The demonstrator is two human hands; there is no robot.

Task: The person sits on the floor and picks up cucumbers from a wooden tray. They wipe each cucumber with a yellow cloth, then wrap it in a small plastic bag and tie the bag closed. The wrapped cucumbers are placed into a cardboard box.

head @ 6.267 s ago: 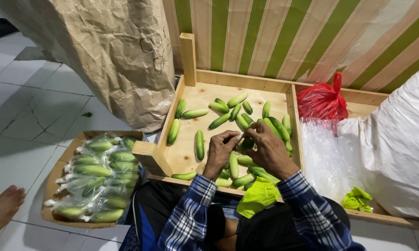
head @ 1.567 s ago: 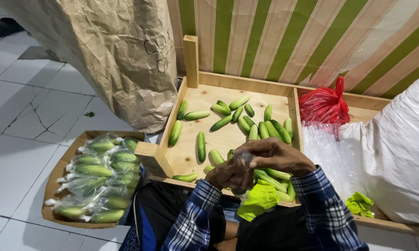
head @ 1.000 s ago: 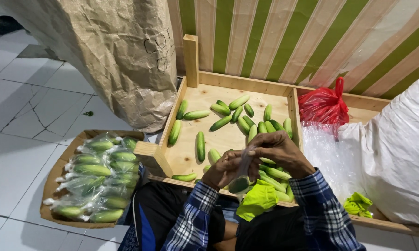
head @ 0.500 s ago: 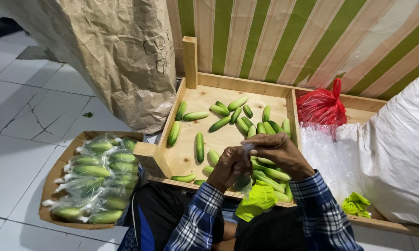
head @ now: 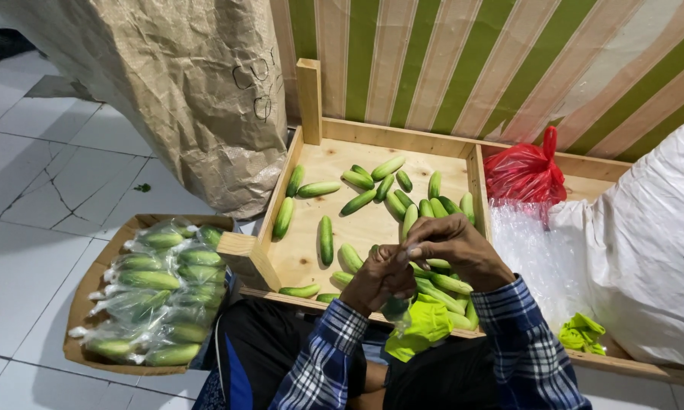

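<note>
Both our hands meet over the near edge of the wooden tray (head: 304, 163), closed around a cucumber in a clear plastic bag (head: 395, 307). The left hand (head: 378, 277) clenches the bag from the side, and the fingers of the right hand (head: 452, 247) pinch together at its top; the bagged cucumber hangs between and just below them, mostly hidden by the knuckles, so we cannot tell how far the neck of the bag is gathered. Directly beneath lies a bright green bundle (head: 422, 330), which may be folded bags or ties; we cannot say which.

Around the hands, loose cucumbers (head: 357, 201) lie scattered over the tray floor, thicker toward its right wall and thin toward the left wall, with a few along the near edge. Beyond the right wall sits a knotted red plastic bag (head: 524, 171), and in front of it a heap of clear plastic sheeting (head: 528, 254) that runs up against a large white sack (head: 646, 243). At the tray's near left corner a cardboard box (head: 91, 281) on the tiled floor holds cucumbers already bagged (head: 156, 285). A crumpled brown paper sack (head: 182, 91) stands past the tray's left wall.

We judge the risks small but real: the film is slippery, so a loosened pinch could let the cucumber slide out over the near edge onto our lap, and hard twisting might tear the thin plastic.
</note>
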